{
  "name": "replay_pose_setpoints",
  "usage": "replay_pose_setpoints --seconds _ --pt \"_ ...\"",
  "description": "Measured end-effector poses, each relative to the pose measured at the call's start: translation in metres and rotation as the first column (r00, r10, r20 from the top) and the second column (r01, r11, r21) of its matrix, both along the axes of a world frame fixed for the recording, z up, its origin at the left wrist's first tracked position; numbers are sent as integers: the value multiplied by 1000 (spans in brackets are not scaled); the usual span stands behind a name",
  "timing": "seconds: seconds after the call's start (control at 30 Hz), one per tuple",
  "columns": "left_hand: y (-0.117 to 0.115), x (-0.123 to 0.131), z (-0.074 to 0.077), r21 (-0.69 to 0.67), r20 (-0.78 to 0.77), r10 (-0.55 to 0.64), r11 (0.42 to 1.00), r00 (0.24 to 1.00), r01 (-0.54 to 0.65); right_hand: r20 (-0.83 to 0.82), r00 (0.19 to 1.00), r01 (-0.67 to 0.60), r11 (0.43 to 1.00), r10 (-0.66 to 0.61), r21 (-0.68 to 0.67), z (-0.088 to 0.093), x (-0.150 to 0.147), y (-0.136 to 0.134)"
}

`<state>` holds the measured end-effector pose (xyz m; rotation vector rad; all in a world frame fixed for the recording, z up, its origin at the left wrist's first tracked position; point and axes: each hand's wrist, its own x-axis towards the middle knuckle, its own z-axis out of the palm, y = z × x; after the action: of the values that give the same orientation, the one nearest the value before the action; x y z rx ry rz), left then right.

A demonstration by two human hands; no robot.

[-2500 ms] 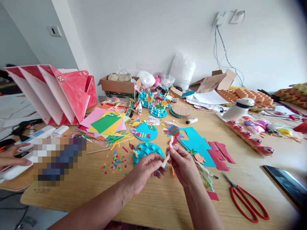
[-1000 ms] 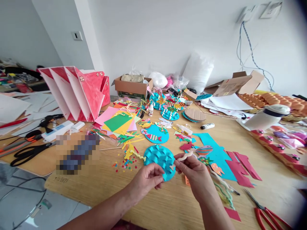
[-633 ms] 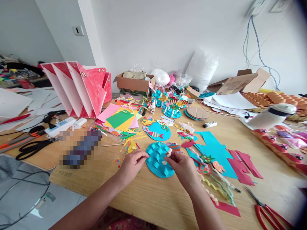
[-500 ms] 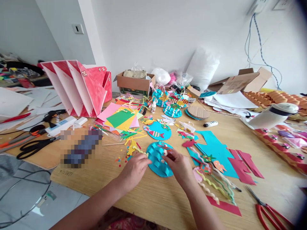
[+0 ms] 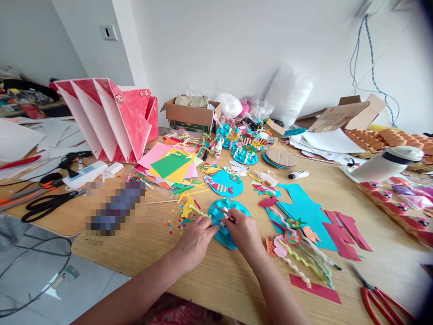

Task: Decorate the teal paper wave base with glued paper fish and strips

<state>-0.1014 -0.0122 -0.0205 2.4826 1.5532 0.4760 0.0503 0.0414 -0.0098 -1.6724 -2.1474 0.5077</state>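
A round blue disc (image 5: 225,241) with raised, folded blue pieces lies on the wooden table in front of me. My left hand (image 5: 198,239) rests at its left edge, fingers pressed together on the end of a pale yellow wavy strip (image 5: 200,211). That strip runs back to a yellow paper cutout (image 5: 187,207). Over the disc, my right hand (image 5: 245,230) pinches a slim, dark reddish stick-like thing (image 5: 230,217), its kind unclear. A small white piece (image 5: 224,212) shows beside its tip. Behind lies another blue disc (image 5: 233,177) bearing a striped paper fish (image 5: 222,188).
Paper sea creatures with wavy strips (image 5: 297,253), blue paper (image 5: 301,210) and red-handled scissors (image 5: 375,293) lie to the right. Coloured paper (image 5: 171,166), black-handled scissors (image 5: 47,205) and a red-and-white rack (image 5: 111,122) stand or lie left. A glue bottle (image 5: 218,149) stands behind.
My right hand has shifted slightly left over the disc, bringing the slim thing and white piece along. My left hand has moved slightly right against the disc's edge. The view has tilted a little.
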Motion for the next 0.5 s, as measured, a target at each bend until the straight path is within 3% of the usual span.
replay_pose_setpoints --seconds 0.27,0.5 --pt "10 5 -7 -59 13 2 998 1000 -2 171 985 -36 999 31 24 3 -1 1" --pt "14 6 -9 -34 52 -19 999 998 21 288 955 -89 995 70 53 8 -4 -2"
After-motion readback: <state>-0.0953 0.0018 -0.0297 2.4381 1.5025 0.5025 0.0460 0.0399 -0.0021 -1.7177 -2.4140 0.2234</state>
